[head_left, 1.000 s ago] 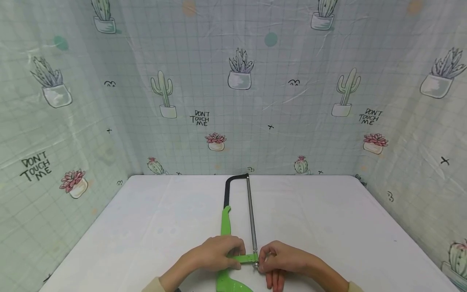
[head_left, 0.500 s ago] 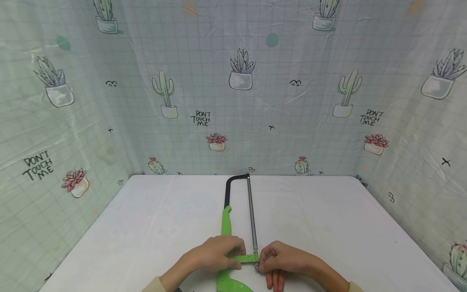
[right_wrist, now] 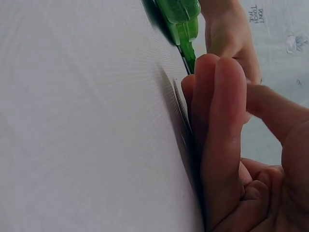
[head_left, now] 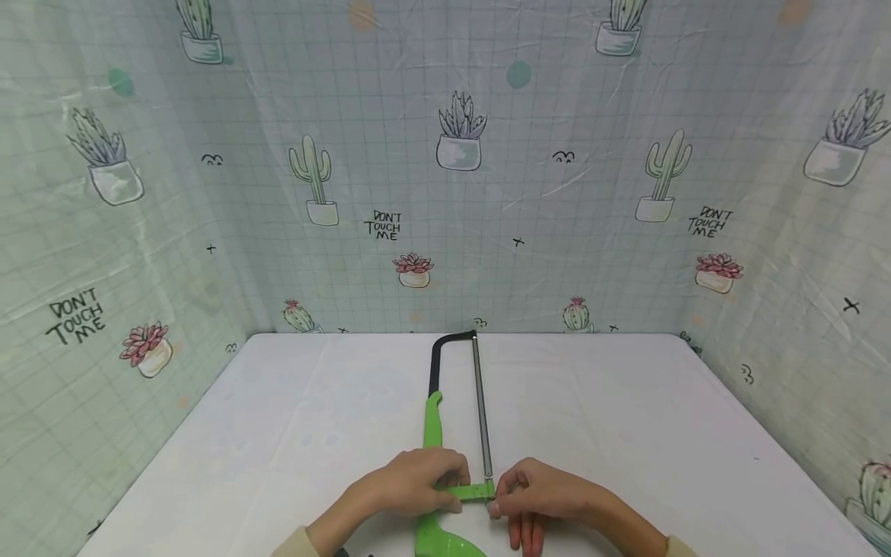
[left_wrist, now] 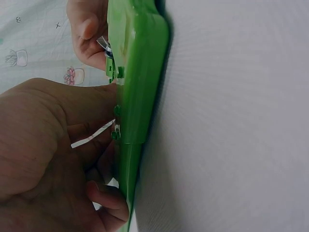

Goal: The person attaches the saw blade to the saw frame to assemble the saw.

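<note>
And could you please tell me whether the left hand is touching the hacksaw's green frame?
Touching: in the left wrist view, the left hand meets the green frame without a gap, one finger lying against its edge.

From my remote station I read one phrase, DON'T TOUCH ME, in black hand-drawn-style capitals stacked on three lines. It is printed on the pale grey-green, grid-patterned hanging sheet (head_left: 445,46). Head view, three instances: slanted left lettering (head_left: 76,316) on the left side; central lettering (head_left: 384,226) at the back; right lettering (head_left: 710,221) toward the right corner. Right wrist view: I note small sideways lettering (right_wrist: 256,15), same words. Signs: small black cross-shaped marks (head_left: 518,241), same sheet.
</note>
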Action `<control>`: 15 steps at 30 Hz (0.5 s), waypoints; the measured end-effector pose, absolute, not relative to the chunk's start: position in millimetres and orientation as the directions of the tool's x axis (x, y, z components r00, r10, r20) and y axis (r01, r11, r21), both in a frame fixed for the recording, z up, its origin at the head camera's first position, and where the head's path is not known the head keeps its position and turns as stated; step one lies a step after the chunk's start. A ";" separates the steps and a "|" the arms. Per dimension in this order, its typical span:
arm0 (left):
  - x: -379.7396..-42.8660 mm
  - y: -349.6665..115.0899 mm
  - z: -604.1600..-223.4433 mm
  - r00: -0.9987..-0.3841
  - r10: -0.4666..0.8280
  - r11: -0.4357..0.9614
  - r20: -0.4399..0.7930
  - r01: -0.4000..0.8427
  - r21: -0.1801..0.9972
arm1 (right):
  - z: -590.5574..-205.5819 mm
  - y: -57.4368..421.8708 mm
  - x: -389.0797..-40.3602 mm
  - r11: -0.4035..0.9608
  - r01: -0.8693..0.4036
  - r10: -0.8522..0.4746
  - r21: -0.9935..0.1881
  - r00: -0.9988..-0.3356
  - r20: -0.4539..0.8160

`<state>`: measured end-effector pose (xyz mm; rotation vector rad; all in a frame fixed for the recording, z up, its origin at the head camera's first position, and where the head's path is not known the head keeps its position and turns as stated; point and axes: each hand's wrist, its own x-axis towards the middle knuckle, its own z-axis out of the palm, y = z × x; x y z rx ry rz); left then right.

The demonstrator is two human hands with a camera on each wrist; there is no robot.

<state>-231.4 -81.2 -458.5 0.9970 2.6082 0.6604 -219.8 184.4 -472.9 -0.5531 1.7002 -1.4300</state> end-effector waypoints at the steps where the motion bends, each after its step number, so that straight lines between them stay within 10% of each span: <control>1: -231.5 -81.0 -458.7 -0.726 0.682 0.659 -0.089 0.557 0.505 | -473.0 184.3 -219.6 0.257 0.175 -0.766 -0.951 -0.563 -0.310; 15: -230.5 -79.3 -457.0 -0.738 0.668 0.672 -0.094 0.543 0.503 | -473.8 186.6 -222.4 0.254 0.182 -0.787 -0.950 -0.532 -0.312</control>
